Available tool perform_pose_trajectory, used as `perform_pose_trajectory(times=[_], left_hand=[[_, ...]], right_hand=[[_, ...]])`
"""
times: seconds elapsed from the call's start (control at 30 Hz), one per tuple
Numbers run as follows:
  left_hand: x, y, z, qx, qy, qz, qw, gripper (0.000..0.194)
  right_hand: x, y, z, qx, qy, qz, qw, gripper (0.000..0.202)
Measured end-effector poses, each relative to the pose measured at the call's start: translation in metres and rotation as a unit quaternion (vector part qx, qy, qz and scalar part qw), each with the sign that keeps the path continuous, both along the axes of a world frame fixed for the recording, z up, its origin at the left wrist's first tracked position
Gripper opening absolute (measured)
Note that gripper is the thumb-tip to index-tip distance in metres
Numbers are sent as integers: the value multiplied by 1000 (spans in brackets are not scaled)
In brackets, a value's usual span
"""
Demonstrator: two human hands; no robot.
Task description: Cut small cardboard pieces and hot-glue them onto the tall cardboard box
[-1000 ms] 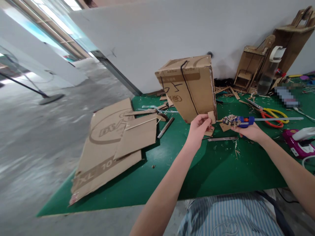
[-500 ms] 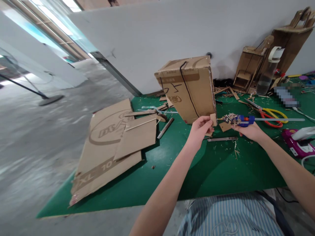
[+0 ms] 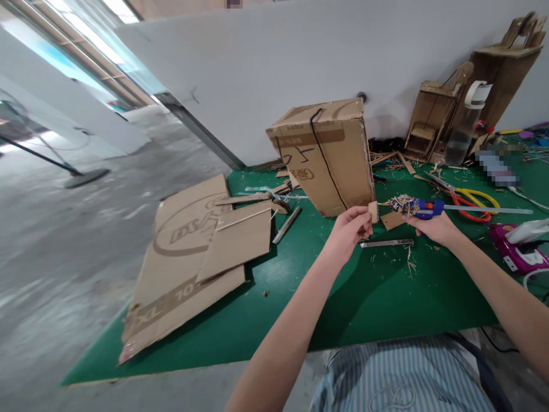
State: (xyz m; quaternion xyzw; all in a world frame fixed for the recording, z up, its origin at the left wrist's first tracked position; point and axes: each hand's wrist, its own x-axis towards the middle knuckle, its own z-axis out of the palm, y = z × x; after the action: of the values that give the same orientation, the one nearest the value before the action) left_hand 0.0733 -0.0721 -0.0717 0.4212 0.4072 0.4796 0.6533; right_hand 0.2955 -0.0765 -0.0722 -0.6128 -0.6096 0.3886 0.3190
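ok so rn the left hand (image 3: 349, 228) has a narrow pinch on a small cardboard piece (image 3: 373, 212), thumb on one side & fingers on the other, held up just in front of the big box's lower right corner. right hand (image 3: 436, 229) is wrapped round a blue glue gun (image 3: 430, 209), tip pointing left at the piece, v close, can't tell if they touch tbh. the gun's front end is covered w/ stringy scraps, & a long clear glue stick (image 3: 489, 209) pokes out the back. big box (image 3: 343, 154) stands upright behind the left hand w/ a black cord (image 3: 325, 151) running over the top & down the front. under the gun there's a flat cardboard scrap (image 3: 392, 221), & a metal strip (image 3: 386, 244) lies a bit closer to the person. another strip (image 3: 287, 225) sits left of the box, near a small wheel (image 3: 281, 206) & some overlapping cardboard sheets (image 3: 184, 252). scissors (image 3: 476, 206) w/ red & yellow handles lie open behind the glue stick, pink power strip (image 3: 521, 249) far right. clear bottle (image 3: 461, 134) w/ a white lid stands at the back next to a cardboard model (image 3: 429, 123), all on the green table (image 3: 300, 303).
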Motion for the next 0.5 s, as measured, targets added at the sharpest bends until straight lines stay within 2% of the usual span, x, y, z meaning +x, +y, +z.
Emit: perform_pose_trajectory(times=[0.3,0.5], left_hand=[[1,-1,3,-44,-32,1,999,23],[1,-1,3,-38,-27,6,999,25]], right_hand=[[-3,-2,5,-1,27,-12,1000,28],[1,2,-4,26,74,-27,997,31]])
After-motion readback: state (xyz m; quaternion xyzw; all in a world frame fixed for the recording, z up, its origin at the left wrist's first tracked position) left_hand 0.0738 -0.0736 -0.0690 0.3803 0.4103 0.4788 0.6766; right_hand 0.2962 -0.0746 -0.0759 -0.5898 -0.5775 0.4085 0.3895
